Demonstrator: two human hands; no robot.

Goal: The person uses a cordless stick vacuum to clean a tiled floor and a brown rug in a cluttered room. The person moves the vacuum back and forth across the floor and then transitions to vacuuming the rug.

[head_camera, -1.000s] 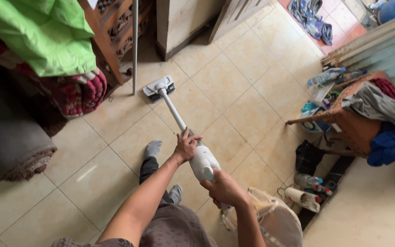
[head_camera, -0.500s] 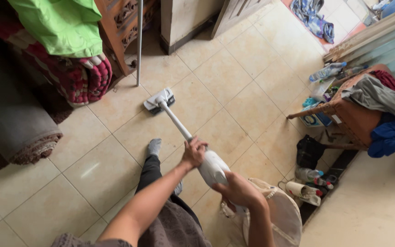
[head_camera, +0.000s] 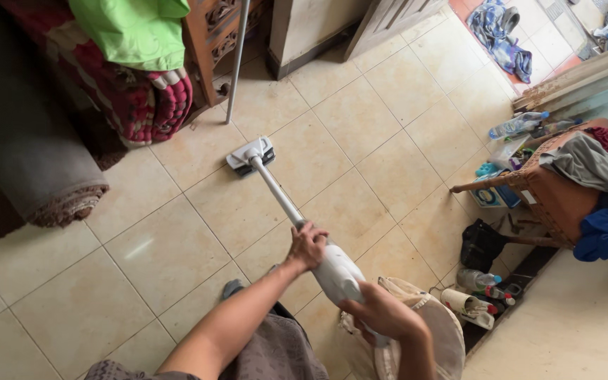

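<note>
Person holds a white stick-type floor cleaner with a slim pale tube and flat white head [head_camera: 297,218], both hands on it. Left hand [head_camera: 307,246] grip clenched around the tube just above the thick white body. Right hand [head_camera: 381,313] grip clenched on the rear handle end of the body, fingers wrapped over it; the handle itself is mostly hidden. Tube runs diagonally up-left from the hands to the flat head [head_camera: 251,155], which rests flat on the beige glazed tile floor [head_camera: 170,246], near a thin grey metal pole [head_camera: 238,60] standing upright beside dark carved wooden furniture [head_camera: 216,35].

Upper left: red patterned folded blanket [head_camera: 146,98] with a bright green cloth [head_camera: 135,28] on top; a rolled grey carpet [head_camera: 26,155] lies beside it on the floor. Right side: brown woven chair [head_camera: 550,197] piled with a grey garment [head_camera: 592,169] and a blue garment [head_camera: 606,232]. Clear plastic bottle [head_camera: 518,125] lies near the chair's top edge. Black bag [head_camera: 483,245] on the floor below the chair, small bottles and a white cup [head_camera: 462,302] near it. Cream fabric bag [head_camera: 431,331] sits just beside the right hand. Blue crumpled cloth [head_camera: 504,32] on the far floor, top right. Person's sock-clad foot [head_camera: 232,288] shows under the left forearm.
</note>
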